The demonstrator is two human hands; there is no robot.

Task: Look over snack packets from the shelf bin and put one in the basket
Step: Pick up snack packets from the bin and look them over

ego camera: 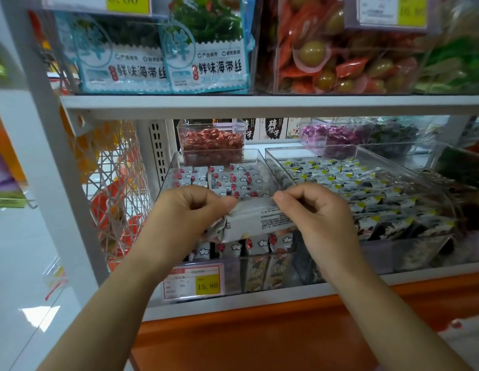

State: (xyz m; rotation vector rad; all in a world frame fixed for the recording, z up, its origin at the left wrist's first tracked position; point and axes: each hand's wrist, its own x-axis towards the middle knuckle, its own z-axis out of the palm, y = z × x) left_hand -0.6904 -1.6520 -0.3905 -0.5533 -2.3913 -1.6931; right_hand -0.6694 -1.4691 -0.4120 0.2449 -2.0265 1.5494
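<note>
A white snack packet (255,219) with small printed text on its back hangs above a clear shelf bin (176,162). My left hand (188,210) pinches the packet's left end and my right hand (317,210) pinches its upper right edge. The bin under the hands is full of several packets of the same kind (238,180), white with red dots and cloud marks. No basket is in view.
A second clear bin (366,183) of black-and-yellow packets stands to the right. A yellow price tag (207,285) hangs on the bin front. The upper shelf (259,104) carries seaweed bags (206,49). A white wire rack (117,199) is on the left, and an orange ledge (259,333) below.
</note>
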